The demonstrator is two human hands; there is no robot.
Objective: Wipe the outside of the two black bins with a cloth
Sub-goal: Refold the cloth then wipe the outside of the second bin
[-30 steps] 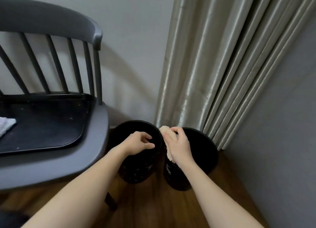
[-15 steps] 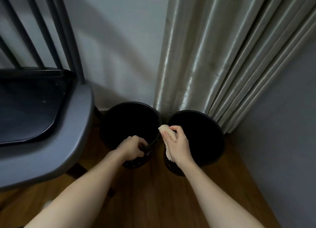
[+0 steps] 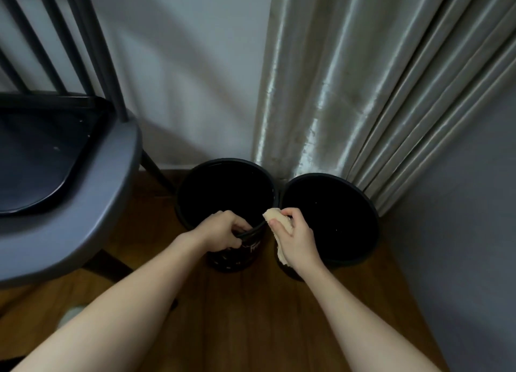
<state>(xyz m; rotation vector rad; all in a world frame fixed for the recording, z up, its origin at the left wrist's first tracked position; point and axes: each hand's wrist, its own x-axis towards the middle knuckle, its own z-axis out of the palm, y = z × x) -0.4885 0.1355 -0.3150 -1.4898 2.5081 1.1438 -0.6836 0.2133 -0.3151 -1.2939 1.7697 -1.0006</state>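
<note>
Two black bins stand side by side on the wooden floor against the wall. My left hand (image 3: 223,230) grips the near rim of the left bin (image 3: 195,176), fingers curled over the edge. This bin has pale lettering on its front. My right hand (image 3: 294,237) holds a beige cloth (image 3: 275,216) at the near left side of the right bin (image 3: 371,218), in the gap between the two bins. The cloth's lower end hangs down below my palm. Both bins look dark inside.
A grey chair (image 3: 92,204) with a black seat pad (image 3: 42,159) stands at the left, its leg close to the left bin. A shiny curtain (image 3: 349,92) hangs behind the bins and touches the right one. A grey wall (image 3: 460,232) closes the right side.
The view has tilted down and come closer. My left hand moved from inside the left bin's opening to gripping its near rim. My right hand keeps the cloth between the bins.
</note>
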